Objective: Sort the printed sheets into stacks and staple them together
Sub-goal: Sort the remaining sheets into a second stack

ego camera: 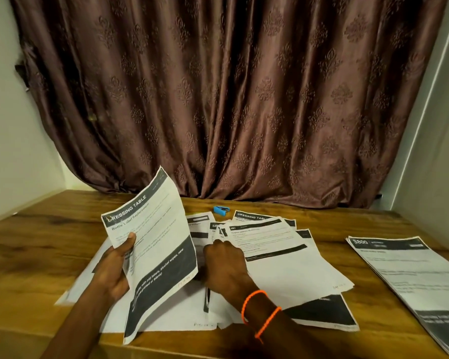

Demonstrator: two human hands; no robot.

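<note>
Nearest, at 7 o'clock, the left hand (116, 268) pinches a raised sheet (151, 244), the right hand (224, 263) presses fingers into loose papers (270, 257) that could slide and mix; sorted stack (410, 278) at 3, stapler (221, 210) at 12 on the counter (49, 242).
</note>
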